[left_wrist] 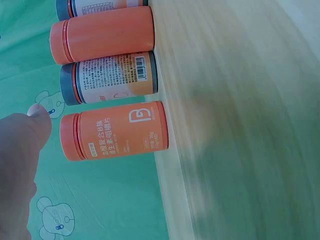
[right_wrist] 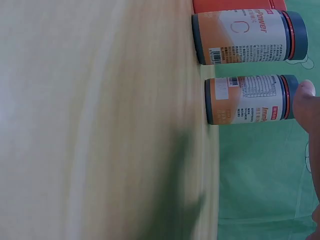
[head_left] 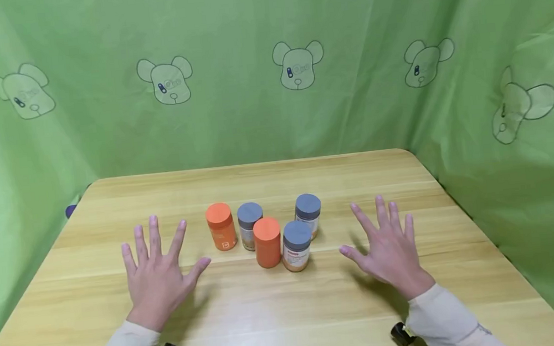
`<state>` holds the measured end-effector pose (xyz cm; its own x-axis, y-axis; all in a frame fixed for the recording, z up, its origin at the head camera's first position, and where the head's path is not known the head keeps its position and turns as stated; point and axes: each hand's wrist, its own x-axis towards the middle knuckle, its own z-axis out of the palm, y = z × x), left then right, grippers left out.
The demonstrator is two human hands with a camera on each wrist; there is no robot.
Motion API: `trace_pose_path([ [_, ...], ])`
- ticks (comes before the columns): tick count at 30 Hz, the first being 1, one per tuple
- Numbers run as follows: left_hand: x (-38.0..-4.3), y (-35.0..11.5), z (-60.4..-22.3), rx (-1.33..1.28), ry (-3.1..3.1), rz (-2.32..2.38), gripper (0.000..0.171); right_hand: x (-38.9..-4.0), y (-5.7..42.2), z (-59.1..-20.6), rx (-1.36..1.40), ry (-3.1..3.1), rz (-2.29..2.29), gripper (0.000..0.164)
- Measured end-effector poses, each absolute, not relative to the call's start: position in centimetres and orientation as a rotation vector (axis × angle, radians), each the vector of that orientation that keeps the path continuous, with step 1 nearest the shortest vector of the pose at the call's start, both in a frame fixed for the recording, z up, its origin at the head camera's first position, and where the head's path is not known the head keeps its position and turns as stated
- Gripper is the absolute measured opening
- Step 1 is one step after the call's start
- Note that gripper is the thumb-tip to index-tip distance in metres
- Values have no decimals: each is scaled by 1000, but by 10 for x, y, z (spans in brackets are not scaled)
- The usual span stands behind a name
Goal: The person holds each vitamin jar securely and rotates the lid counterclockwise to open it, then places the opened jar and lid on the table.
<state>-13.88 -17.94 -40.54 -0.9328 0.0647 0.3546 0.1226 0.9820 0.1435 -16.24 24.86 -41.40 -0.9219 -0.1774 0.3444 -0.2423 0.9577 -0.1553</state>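
I see the left hand (head_left: 159, 279) and right hand (head_left: 391, 254), fingers straight and spread wide; the wrist views cut off most of them. Between them on the stripy wooden table (head_left: 281, 317), the near orange jar (head_left: 268, 249) hides part of the left gray-topped jar (head_left: 247, 238). The near gray-topped jar (head_left: 296, 256) partly hides the far gray-topped jar (head_left: 313, 221). The left wrist view shows me a barcode (left_wrist: 141, 68) that the head view doesn't. The left orange jar (head_left: 223, 235) looks round and smooth; the green curtain (head_left: 248, 131) is wrinkly.

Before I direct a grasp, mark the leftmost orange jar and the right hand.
Leftmost orange jar (head_left: 222, 233), head view, upper part of its body.
Right hand (head_left: 392, 252), head view, back of the hand.
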Motion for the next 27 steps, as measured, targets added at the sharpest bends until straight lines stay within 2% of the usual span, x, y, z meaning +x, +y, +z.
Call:
trace_pose_path([
  [5,-140,-175,-404,-153,-2752,-237,84,-166,246,-410,416,-2694,351,87],
  [11,-142,-161,-401,-207,-2706,-284,85,-170,235,-406,534,-2582,581,76],
  [20,-150,-132,-397,-439,-2349,-486,87,-175,209,-395,749,-2569,789,67],
  [27,-153,-106,-396,-679,-2158,-720,68,-183,189,-391,870,-2672,764,69],
])
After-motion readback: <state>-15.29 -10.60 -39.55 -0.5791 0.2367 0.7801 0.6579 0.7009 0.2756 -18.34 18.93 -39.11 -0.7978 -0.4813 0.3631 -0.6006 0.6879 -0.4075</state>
